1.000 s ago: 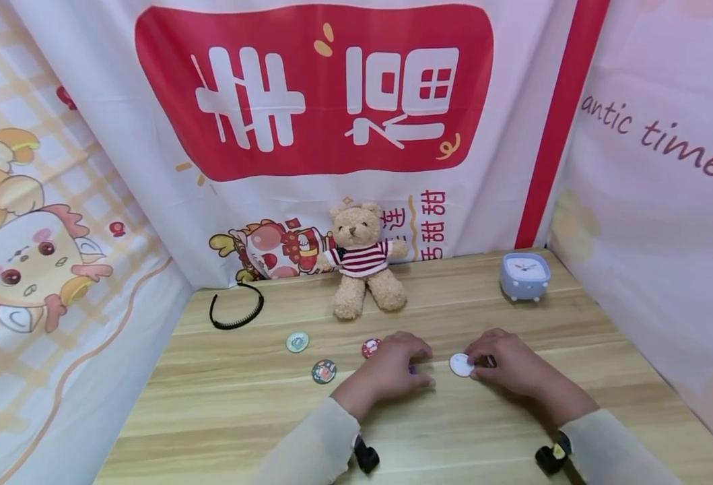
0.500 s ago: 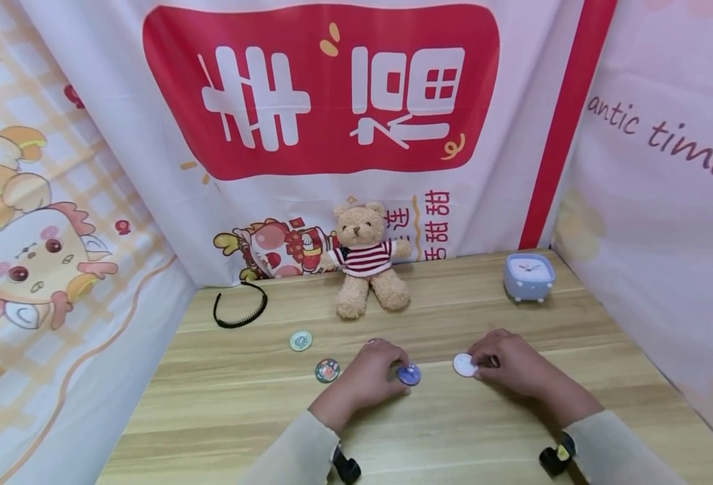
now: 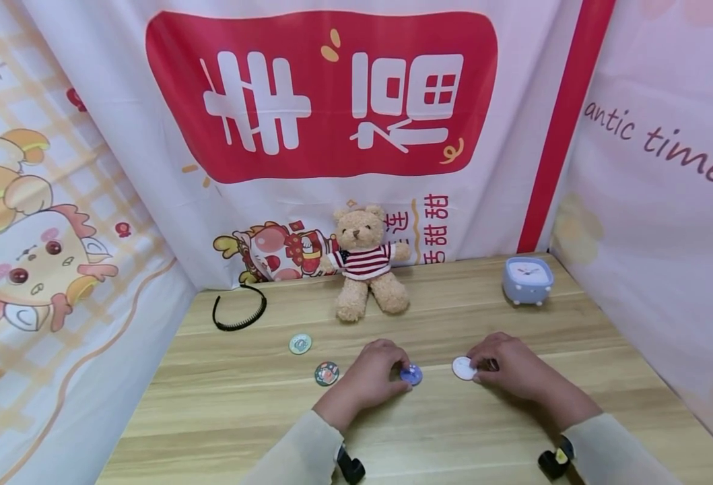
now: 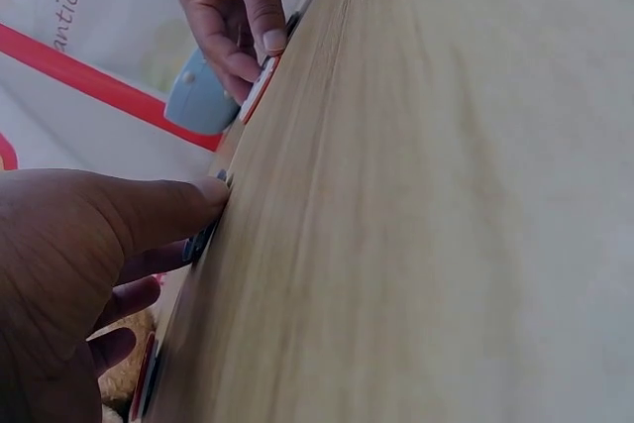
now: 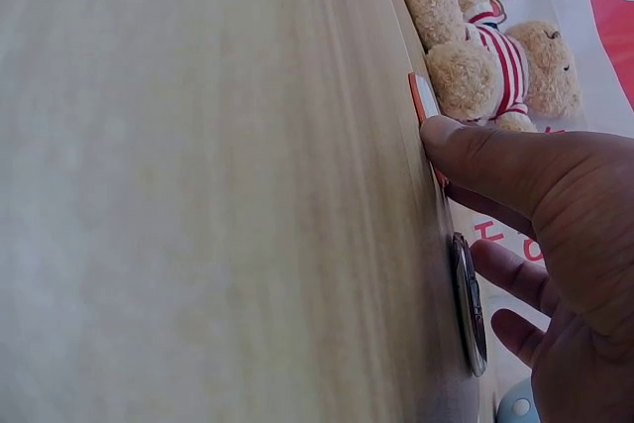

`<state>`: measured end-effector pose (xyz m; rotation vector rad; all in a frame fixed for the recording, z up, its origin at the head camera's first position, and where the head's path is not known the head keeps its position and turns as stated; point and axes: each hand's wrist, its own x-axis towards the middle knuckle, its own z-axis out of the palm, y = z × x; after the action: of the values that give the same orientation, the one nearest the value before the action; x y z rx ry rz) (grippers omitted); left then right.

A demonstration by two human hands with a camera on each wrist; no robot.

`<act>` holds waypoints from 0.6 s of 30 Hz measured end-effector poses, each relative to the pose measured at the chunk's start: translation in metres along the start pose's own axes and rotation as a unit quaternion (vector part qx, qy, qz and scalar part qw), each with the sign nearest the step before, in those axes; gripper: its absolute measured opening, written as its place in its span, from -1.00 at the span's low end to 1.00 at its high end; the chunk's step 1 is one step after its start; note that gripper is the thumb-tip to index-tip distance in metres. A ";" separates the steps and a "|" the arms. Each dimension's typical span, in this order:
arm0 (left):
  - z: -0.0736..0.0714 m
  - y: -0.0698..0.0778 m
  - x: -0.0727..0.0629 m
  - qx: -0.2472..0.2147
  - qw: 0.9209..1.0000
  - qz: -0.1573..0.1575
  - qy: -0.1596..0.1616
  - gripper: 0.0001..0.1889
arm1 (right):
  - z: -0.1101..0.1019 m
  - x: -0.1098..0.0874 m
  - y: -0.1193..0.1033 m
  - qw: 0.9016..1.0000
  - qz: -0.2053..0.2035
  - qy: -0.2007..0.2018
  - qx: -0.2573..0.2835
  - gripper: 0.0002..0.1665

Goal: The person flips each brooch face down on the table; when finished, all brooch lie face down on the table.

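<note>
Below centre of the head view, pinches a blue disc (image 3: 414,375) between thumb and finger of the left hand (image 3: 368,378), slightly parted on its left edge. Right of that, pinches a white disc (image 3: 462,368) likewise by its right edge in the right hand (image 3: 514,367); cannot tell whether quite flat. Has a silver-rimmed disc (image 5: 472,304) just beside the right hand's looser fingers, lower right of the right-wrist view, and a red-edged disc (image 4: 146,375) near the left hand's, lower left of the left-wrist view. Farther out, shows two green discs (image 3: 326,373) left of centre on the wooden table (image 3: 429,444). Beyond, has a teddy bear (image 3: 365,263) mid-frame, a black headband (image 3: 238,326) left and a blue clock (image 3: 528,286) right.
</note>
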<state>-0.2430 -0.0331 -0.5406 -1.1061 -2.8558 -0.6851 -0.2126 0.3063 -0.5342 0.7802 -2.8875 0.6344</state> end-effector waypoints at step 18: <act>0.011 0.017 0.019 -0.001 1.000 0.021 0.014 -0.75 | -0.002 0.000 -0.004 1.000 0.021 -0.008 0.017 -0.84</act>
<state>-0.2452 -0.0053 -0.5405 -1.1437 -2.8006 -0.6954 -0.2101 0.3039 -0.5309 0.7351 -2.9221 0.6856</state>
